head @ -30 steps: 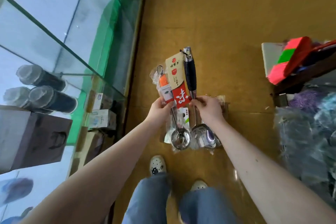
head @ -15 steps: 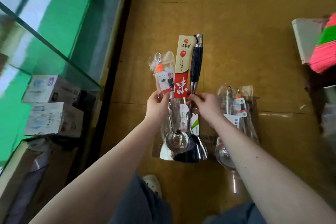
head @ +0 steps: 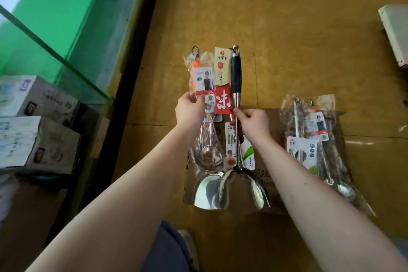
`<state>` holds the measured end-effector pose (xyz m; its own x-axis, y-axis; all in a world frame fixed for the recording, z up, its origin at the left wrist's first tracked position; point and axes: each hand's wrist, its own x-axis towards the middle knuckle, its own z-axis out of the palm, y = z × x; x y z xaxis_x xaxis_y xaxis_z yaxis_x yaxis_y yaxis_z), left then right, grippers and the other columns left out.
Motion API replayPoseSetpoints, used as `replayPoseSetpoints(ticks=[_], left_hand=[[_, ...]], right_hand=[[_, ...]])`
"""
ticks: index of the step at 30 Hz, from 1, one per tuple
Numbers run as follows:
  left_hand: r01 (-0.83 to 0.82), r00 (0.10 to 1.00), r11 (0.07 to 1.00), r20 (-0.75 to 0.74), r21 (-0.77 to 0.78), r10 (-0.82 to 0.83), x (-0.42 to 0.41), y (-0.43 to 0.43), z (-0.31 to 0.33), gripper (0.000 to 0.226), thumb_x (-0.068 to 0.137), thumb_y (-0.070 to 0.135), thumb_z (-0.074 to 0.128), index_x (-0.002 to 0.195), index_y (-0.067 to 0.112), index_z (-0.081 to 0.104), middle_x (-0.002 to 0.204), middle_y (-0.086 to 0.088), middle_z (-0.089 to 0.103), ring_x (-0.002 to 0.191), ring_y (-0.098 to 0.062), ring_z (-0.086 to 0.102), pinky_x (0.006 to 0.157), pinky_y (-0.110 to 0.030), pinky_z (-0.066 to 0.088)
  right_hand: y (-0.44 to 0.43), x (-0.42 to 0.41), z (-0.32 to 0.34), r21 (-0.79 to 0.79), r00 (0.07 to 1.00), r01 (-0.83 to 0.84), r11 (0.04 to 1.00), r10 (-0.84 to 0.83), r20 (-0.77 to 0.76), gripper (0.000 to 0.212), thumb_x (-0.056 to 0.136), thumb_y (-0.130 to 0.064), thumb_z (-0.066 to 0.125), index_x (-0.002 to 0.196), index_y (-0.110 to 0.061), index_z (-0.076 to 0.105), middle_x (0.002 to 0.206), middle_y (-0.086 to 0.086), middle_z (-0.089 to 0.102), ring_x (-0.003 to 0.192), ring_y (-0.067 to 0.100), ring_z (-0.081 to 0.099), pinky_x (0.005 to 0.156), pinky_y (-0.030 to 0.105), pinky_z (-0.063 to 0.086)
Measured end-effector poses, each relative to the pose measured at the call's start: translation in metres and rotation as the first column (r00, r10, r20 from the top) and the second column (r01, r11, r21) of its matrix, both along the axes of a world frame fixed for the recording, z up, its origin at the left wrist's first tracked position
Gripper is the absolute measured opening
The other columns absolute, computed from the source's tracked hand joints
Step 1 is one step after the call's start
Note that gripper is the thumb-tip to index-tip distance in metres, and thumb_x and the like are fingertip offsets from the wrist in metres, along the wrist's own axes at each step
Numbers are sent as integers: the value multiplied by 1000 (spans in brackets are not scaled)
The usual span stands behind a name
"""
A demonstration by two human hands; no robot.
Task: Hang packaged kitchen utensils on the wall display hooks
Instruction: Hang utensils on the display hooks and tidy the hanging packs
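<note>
At bottom edge: denim-clad leg point(head: 167, 249).

Further out, over flattened cardboard point(head: 274, 119) on brown floor point(head: 287, 28): steel spatula point(head: 235, 75), blade low, dark handle pointing away. Pinched at the shaft by right hand point(head: 254, 125), just below red-and-cream label card point(head: 221, 73).

Just beside it: bagged ladle point(head: 207, 157), gripped at its printed label by left hand point(head: 191, 109), fingers curled round the bag.

To the right, lying on the cardboard: more bagged utensils point(head: 309, 143), well apart from both hands.

At far left: glass cabinet point(head: 66, 28), with printed boxes point(head: 37, 99) inside.
</note>
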<state>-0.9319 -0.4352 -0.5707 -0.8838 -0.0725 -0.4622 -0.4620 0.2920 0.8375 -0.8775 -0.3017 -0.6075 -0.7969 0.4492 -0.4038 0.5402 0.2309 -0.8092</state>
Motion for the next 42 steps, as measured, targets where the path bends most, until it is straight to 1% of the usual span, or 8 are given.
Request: replayPoseSetpoints(ticks=[8, 12, 18, 26, 34, 37, 39, 42], left_hand=[[-111, 994, 994, -23, 17, 111, -4, 5, -6, 12, 97, 22, 47, 86, 23, 52, 80, 9, 63, 73, -9, 66, 69, -32, 58], [-83, 996, 996, 19, 33, 83, -8, 9, -6, 18, 96, 18, 47, 79, 23, 50, 79, 3, 63, 68, -12, 62, 65, -29, 54], [-45, 997, 998, 62, 49, 42, -8, 16, -7, 10, 95, 17, 49, 87, 18, 55, 83, -3, 66, 71, -18, 57, 66, -32, 48], [34, 998, 998, 60, 45, -37, -5, 19, -12, 7, 95, 19, 53, 94, 14, 57, 74, 3, 57, 61, -11, 50, 58, -23, 42], [76, 984, 990, 149, 119, -93, 9, 41, -6, 9, 93, 24, 58, 86, 20, 54, 83, 0, 59, 74, -19, 54, 70, -32, 42], [92, 976, 986, 182, 142, -117, 17, 54, -10, 16, 91, 26, 60, 78, 20, 53, 84, -6, 57, 76, -22, 52, 71, -35, 43], [79, 976, 985, 188, 156, -108, 23, 67, -8, 10, 92, 24, 60, 85, 17, 57, 80, -2, 60, 67, -20, 56, 67, -32, 47], [87, 970, 979, 210, 182, -125, 34, 91, -5, 20, 93, 23, 60, 110, 13, 59, 80, 2, 57, 65, -14, 53, 72, -35, 51]], right_hand=[[-5, -5, -20, 28, 998, -25, 999, 24, 64, 30, 95, -31, 55, 82, -9, 70, 69, 0, 69, 41, 3, 50, 48, 27, 40], [-10, -5, -26, 39, 995, -49, 998, 46, 88, 29, 95, -28, 55, 85, -7, 72, 78, 7, 72, 65, 26, 65, 61, 36, 52], [-16, 2, -28, 127, 995, -97, 987, 91, 48, 24, 95, -15, 54, 110, -3, 68, 88, 13, 70, 48, 10, 46, 53, 28, 42], [-10, 8, -30, 245, 980, -189, 951, 167, 108, 25, 95, -21, 50, 94, -12, 72, 74, 7, 70, 52, 19, 56, 49, 34, 46], [4, 27, -10, -23, 995, -90, 996, 88, -54, 48, 101, -36, 37, 65, -9, 55, 55, 4, 52, 50, 14, 43, 55, 30, 32], [14, 35, -2, -112, 992, -97, 989, 87, -91, 49, 99, -47, 33, 91, -12, 67, 67, 7, 61, 62, 18, 57, 62, 29, 41], [24, 43, -1, -147, 991, -104, 984, 90, -98, 49, 95, -51, 41, 109, -13, 67, 79, 12, 67, 73, 25, 63, 67, 31, 44], [44, 58, -1, -175, 991, -90, 980, 70, -117, 21, 89, -41, 60, 89, -20, 63, 74, 0, 64, 66, 23, 60, 64, 33, 44]])
